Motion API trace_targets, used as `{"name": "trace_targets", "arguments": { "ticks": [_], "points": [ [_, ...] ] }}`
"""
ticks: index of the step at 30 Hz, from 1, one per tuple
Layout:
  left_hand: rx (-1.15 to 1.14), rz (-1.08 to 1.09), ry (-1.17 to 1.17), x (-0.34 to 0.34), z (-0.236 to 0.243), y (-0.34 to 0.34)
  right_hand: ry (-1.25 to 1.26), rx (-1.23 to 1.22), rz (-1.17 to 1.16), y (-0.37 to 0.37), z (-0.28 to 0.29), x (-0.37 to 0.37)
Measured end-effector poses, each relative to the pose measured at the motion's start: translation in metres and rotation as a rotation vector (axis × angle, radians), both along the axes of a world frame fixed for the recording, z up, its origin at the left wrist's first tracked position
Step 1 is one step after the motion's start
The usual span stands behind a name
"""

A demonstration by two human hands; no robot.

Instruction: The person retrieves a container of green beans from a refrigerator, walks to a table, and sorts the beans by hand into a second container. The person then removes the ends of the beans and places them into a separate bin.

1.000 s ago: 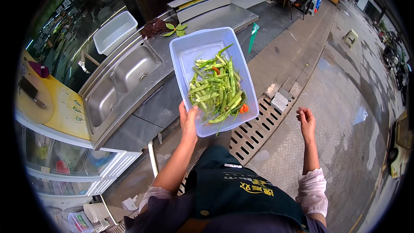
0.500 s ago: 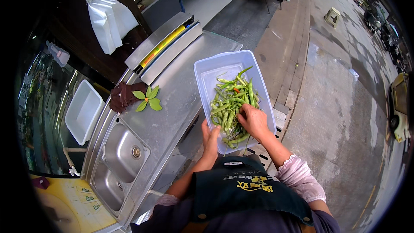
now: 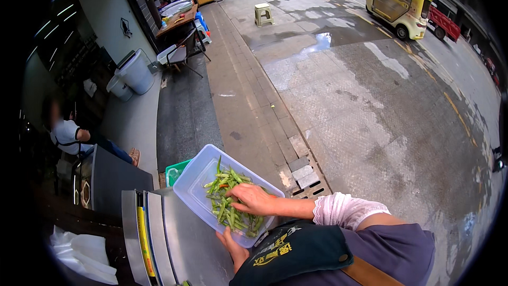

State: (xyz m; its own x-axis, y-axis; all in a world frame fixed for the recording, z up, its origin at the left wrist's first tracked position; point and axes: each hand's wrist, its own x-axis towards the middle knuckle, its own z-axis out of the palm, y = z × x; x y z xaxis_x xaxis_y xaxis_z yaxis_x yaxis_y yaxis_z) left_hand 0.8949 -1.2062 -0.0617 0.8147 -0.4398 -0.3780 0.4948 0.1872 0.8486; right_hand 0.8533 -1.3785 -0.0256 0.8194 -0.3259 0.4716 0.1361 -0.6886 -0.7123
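A translucent plastic tub holding a pile of green peppers, with a little red among them, is tilted near the metal counter's end. My left hand grips the tub's lower edge, its thumb on the rim. My right hand reaches over the peppers inside, fingers bent and apart, fingertips touching the pile; whether any pepper is between them is unclear.
The steel counter holds a long metal dispenser. Beyond are a green container, a seated person, buckets, a chair, a table, a stool and a yellow vehicle.
My view has swung toward the street and seated person. My right hand, away from the tub a second ago, is now in the peppers. My left hand still grips the tub.
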Motion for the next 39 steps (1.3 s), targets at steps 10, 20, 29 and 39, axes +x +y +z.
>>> {"name": "trace_targets", "arguments": {
  "ticks": [10,20,29,39],
  "points": [
    [0.207,-0.157,0.08,0.162,-0.032,-0.147,-0.102,0.201,0.114,-0.137,0.013,0.127],
    [0.262,-0.549,0.081,0.319,-0.051,-0.368,-0.37,0.07,0.137,-0.296,0.002,0.326],
    [0.167,-0.493,0.194,0.468,-0.026,-0.467,-0.136,0.134,-0.133,-0.448,0.002,0.396],
    [-0.242,-0.071,0.163,0.534,0.014,-0.594,0.047,0.023,0.088,-0.594,0.032,0.531]
  ]
}}
